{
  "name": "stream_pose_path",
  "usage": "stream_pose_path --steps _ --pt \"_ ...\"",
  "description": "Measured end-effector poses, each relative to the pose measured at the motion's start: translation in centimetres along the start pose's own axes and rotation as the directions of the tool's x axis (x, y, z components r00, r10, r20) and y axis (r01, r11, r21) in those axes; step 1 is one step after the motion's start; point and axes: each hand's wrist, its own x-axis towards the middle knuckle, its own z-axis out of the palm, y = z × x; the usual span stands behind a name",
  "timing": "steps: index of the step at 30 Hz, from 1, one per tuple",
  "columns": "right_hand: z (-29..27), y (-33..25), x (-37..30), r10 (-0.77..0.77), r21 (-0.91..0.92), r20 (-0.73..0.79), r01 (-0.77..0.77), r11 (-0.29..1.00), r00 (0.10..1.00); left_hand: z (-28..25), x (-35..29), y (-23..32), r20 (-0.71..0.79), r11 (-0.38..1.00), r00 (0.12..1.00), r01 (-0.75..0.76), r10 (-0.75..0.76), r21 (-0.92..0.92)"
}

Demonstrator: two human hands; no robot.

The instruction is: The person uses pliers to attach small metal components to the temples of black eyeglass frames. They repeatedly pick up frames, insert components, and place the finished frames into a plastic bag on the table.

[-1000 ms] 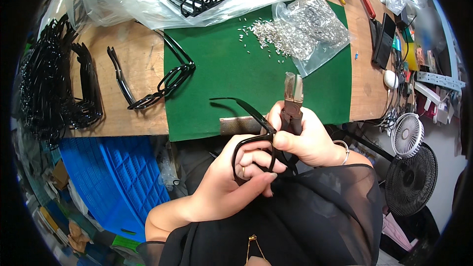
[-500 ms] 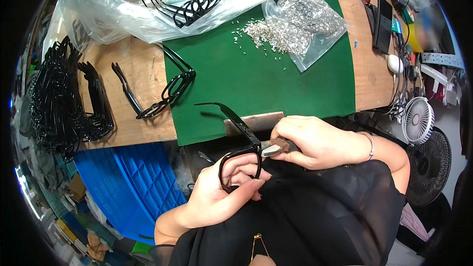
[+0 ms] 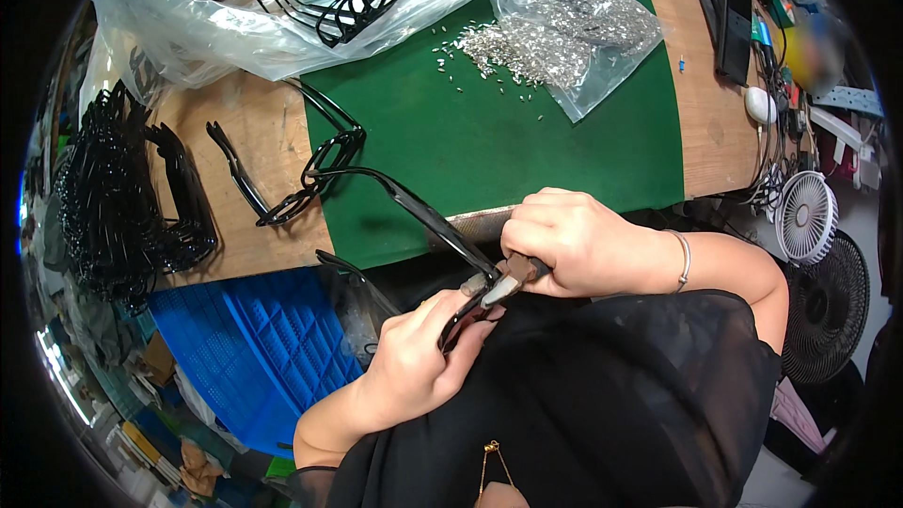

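My left hand (image 3: 419, 348) is closed around the front of a black eyeglass frame (image 3: 419, 209), low over the table's near edge. One temple of the frame reaches away over the green mat (image 3: 451, 160); the other sticks out to the left of my left hand. In my right hand (image 3: 576, 243) is a pair of pliers (image 3: 515, 275), its metal jaws at the corner where the front meets the long temple. Fingers hide the handles and part of the rims. Whether the jaws pinch the frame, I cannot tell.
A clear bag (image 3: 602, 28) of small silvery pieces lies on the mat, with loose pieces (image 3: 494, 52) spilled beside it. More black frames (image 3: 310, 169) lie left, near a large pile (image 3: 108, 198). A blue basket (image 3: 235, 357) stands below the table edge; a phone (image 3: 734, 33) lies right.
My left hand has turned the frame, so the rim that faced up is now edge-on and the temple points further left. The pliers have moved slightly left, with the jaws angled down across the corner.
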Motion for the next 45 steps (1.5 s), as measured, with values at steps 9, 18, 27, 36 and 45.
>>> stream_pose_path --steps 9,18,27,36,45 --pt "-2.4 0.5 1.0 0.225 0.107 0.182 -0.246 0.963 0.957 -4.2 0.3 -1.9 -0.005 0.992 0.993 0.119 -0.119 -0.035" --pt "-1.5 1.3 2.9 0.295 0.151 0.09 -0.306 0.94 0.951 -8.6 4.9 -7.6 -0.249 0.465 0.957 0.155 0.148 0.872" --pt "-2.2 2.4 0.9 0.432 0.052 -0.07 -0.429 0.902 0.899 -10.5 12.9 -3.9 -0.239 0.679 0.861 -0.155 0.449 0.718" --pt "-2.5 3.2 -0.7 0.448 -0.117 -0.054 -0.451 0.885 0.892 -12.6 23.2 -3.0 -0.56 0.85 0.648 -0.303 0.516 0.432" --pt "-1.1 4.3 2.5 0.473 -0.707 -0.085 -0.388 0.591 0.877 -10.9 15.4 4.1 -0.324 0.518 0.91 -0.413 0.258 -0.749"
